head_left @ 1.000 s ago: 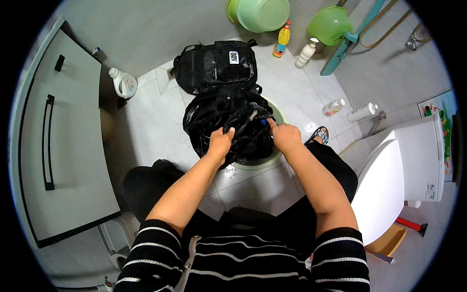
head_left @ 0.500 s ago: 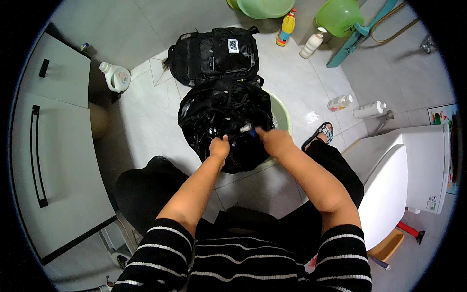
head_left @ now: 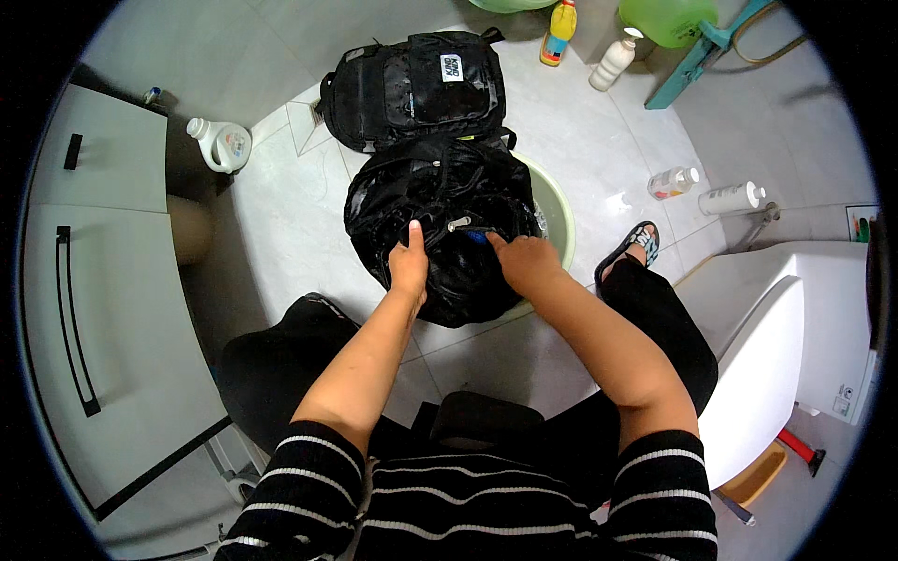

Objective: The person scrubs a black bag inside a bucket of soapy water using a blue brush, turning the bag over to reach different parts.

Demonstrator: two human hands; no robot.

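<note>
Fingers (head_left: 412, 245) of left hand (head_left: 409, 266) pressed flat onto wet black backpack (head_left: 440, 224), thumb up, gripping a fold of fabric; fingers (head_left: 498, 245) of right hand (head_left: 528, 265) curled over same fabric beside a small blue item (head_left: 475, 235), exact grip hard to tell. Backpack heaped in pale green basin (head_left: 557, 220) on floor, overflowing its rim and hiding most of it. Just behind, touching it, a second black backpack (head_left: 416, 89) lying flat on tile floor (head_left: 281, 234). Around: white detergent jug (head_left: 220, 145) at left near grey cabinet door (head_left: 103, 318), yellow bottle (head_left: 559, 21) and white bottle (head_left: 613, 64) at top, two more bottles (head_left: 675, 182) (head_left: 731, 198) lying on tiles at right, white toilet (head_left: 795, 337) at right edge, sandalled foot (head_left: 636, 245) beside basin. Compared with half a second earlier, hands sat in much the same spot on the backpack, left thumb raised higher; view tipped slightly lower, cutting off green tubs at top.
</note>
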